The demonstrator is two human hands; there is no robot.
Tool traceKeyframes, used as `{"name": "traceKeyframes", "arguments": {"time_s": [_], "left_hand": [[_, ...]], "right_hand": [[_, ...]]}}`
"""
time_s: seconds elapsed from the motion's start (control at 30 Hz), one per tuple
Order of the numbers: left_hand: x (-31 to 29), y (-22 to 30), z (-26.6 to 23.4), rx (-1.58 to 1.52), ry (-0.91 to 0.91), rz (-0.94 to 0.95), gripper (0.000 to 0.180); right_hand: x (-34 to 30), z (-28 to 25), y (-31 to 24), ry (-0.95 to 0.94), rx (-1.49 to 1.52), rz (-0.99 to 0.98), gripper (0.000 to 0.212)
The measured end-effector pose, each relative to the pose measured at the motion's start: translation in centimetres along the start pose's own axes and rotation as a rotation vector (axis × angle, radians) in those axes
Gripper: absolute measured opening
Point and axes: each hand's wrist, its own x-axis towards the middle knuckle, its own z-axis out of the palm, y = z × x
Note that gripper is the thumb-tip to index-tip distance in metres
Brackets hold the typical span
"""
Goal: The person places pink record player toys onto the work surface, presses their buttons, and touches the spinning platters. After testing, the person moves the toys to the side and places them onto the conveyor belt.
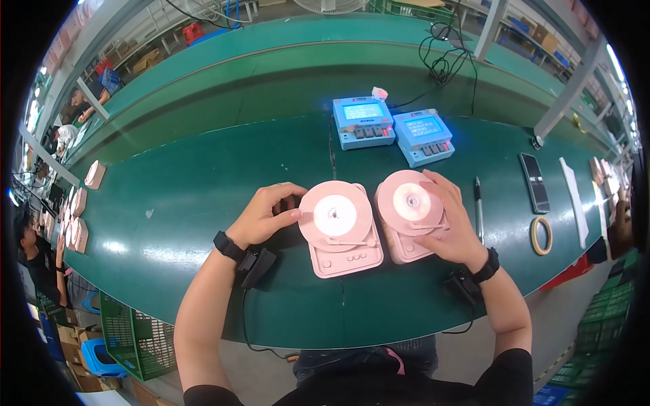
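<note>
Two pink toy record players stand side by side on the green table. My left hand (267,213) is beside the left record player (347,260), its thumb and fingertips apart at the disc's left edge; it does not wrap round anything. Around the right side of the right record player (406,249) my right hand (452,220) is closed, fingers at the disc's upper edge and thumb low near the tone arm. Both discs are ribbed pink with pale, shiny centres. A black strap and a small black box with a cable sit at each wrist.
Beyond the record players stand two light-blue boxes with lit screens, a left one (363,123) and a right one (424,137). To the right lie a pen (479,210), a phone (535,183) and a tape roll (541,235). More pink devices (78,233) line the left edge; people sit nearby.
</note>
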Motion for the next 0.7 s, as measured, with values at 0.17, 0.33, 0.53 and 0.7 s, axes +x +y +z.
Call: {"name": "traceKeyframes", "arguments": {"time_s": [0.17, 0.33, 0.53, 0.7], "left_hand": [[0.02, -0.07, -0.16, -0.019, 0.010, 0.015, 0.041], [0.06, 0.01, -0.12, -0.025, 0.013, 0.018, 0.041], [0.05, -0.15, -0.04, -0.012, 0.006, -0.016, 0.060], [0.18, -0.11, -0.08, -0.014, 0.008, -0.009, 0.058]], "right_hand": [[0.01, 0.09, 0.12, 0.009, 0.017, 0.016, 0.083], [0.00, 0.16, 0.12, 0.016, 0.022, 0.035, 0.082], [-0.09, 0.20, 0.26, 0.020, 0.013, 0.031, 0.082], [-0.12, 0.18, 0.25, 0.025, 0.001, 0.008, 0.084]]}}
